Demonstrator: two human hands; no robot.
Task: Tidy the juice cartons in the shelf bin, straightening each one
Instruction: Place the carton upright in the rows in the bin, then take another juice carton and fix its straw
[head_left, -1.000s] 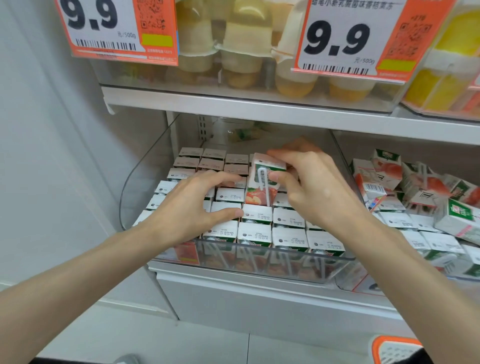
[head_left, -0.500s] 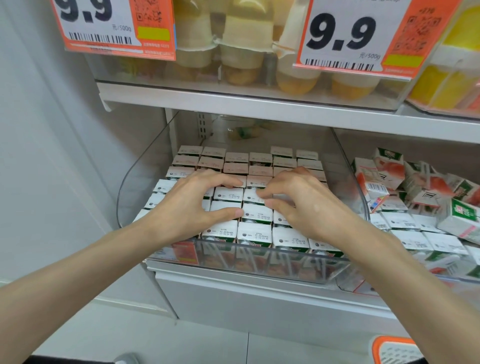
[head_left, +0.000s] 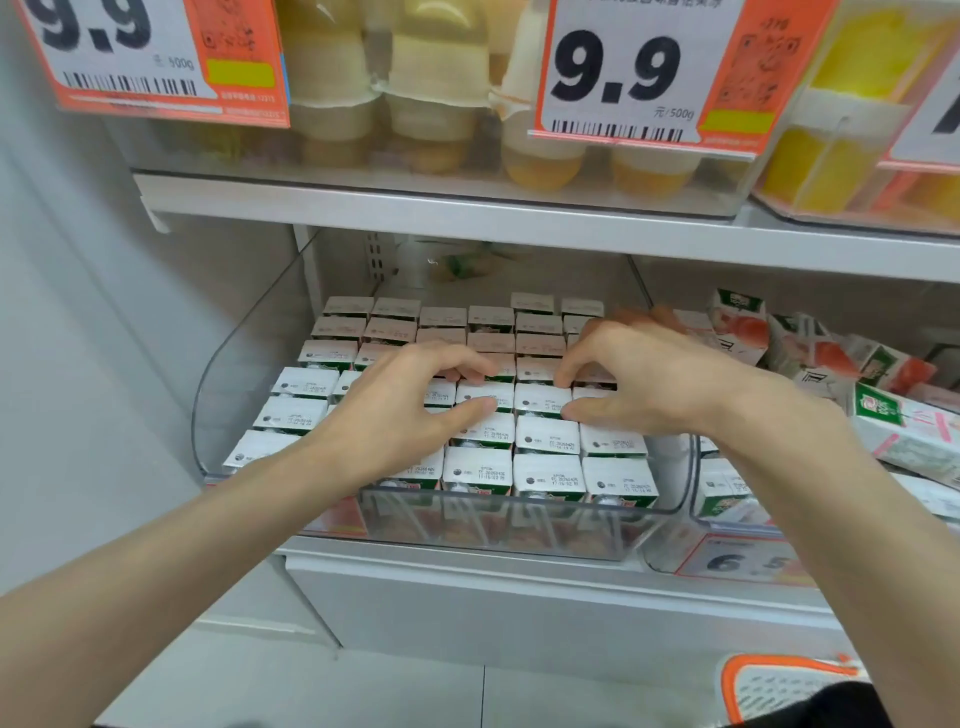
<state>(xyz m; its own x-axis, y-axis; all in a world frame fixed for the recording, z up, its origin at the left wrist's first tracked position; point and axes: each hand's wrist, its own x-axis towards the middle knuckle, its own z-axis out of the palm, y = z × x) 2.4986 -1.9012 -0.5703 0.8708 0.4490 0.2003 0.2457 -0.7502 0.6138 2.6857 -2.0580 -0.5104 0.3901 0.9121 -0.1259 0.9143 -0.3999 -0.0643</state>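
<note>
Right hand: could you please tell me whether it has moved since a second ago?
Yes. The right hand has come down onto the cartons in the clear bin, no longer lifting one.

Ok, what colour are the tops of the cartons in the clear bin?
The carton tops are white with dark print, head view.

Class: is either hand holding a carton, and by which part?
Cannot be told: the left hand and right hand set curled fingertips on carton tops in the bin; no carton is raised.
</note>
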